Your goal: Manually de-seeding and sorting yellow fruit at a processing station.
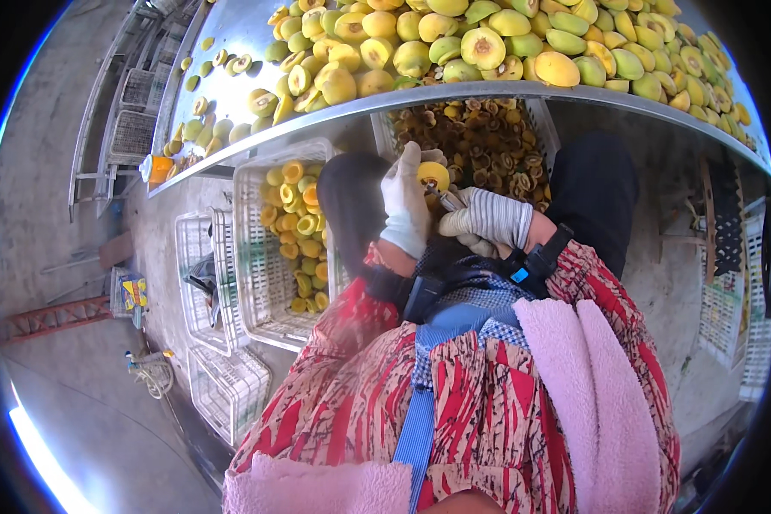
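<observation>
My left hand [404, 195], in a white glove, is closed around a yellow peach half [433, 176] with its cut face showing. Close beside it, my right hand [487, 216], gloved with a striped cuff, grips a small metal pitting tool [446, 200]. The tool's tip lies against or just beside the lower edge of the peach half; its handle is mostly hidden in my fingers. Beneath and beyond both hands sits a crate of brownish peach pits [480, 141]. Left of my left knee, a white plastic crate [254, 248] holds hollowed yellow peach halves [303, 231].
A metal table [231, 94] crosses the far side, heaped with yellow-green peach halves [484, 49]. An orange container [156, 169] hangs near its left corner. More white crates [229, 390] stand at the left, others [721, 313] at the right. A coiled hose [152, 373] lies on the floor.
</observation>
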A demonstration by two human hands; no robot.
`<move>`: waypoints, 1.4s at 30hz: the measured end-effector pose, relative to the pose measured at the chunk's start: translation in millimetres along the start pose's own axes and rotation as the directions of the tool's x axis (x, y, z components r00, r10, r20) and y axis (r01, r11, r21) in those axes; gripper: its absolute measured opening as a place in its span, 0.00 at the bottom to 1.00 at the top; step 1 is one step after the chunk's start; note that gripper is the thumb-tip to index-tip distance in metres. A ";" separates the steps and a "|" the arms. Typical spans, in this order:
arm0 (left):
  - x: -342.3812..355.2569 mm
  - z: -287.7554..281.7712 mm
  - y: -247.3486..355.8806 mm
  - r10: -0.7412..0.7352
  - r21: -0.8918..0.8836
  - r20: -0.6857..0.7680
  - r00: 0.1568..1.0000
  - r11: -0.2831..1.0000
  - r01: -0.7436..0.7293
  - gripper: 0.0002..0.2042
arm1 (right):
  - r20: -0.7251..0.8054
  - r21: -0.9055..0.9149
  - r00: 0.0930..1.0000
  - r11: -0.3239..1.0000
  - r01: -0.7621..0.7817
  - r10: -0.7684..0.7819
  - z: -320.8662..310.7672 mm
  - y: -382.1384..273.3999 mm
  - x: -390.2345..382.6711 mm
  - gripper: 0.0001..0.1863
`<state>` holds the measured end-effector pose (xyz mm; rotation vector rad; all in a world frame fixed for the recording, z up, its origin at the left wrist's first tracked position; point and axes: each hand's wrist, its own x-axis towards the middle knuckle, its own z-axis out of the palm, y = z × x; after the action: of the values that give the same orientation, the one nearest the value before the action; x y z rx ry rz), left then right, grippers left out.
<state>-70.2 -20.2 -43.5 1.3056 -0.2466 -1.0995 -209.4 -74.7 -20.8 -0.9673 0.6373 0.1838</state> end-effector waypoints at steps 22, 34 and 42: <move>-20.4 7.0 13.6 -0.134 -0.218 0.154 0.979 0.962 0.166 0.15 | -0.060 -0.170 0.994 0.982 0.078 -0.089 19.2 0.1 -9.9 0.07; -22.7 -8.9 14.8 0.084 0.123 0.398 0.914 0.982 -0.143 0.13 | 0.285 0.501 0.957 0.860 -0.102 -0.052 16.9 25.8 -17.7 0.09; -28.7 2.3 20.0 0.136 0.024 0.444 0.886 0.986 -0.163 0.18 | -0.160 -0.225 0.986 0.974 0.000 -0.037 22.1 2.8 -22.4 0.07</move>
<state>-76.3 -2.6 -13.7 1.0548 -0.7142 -1.2530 -219.3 -52.2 -0.9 -1.2152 0.7690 0.1634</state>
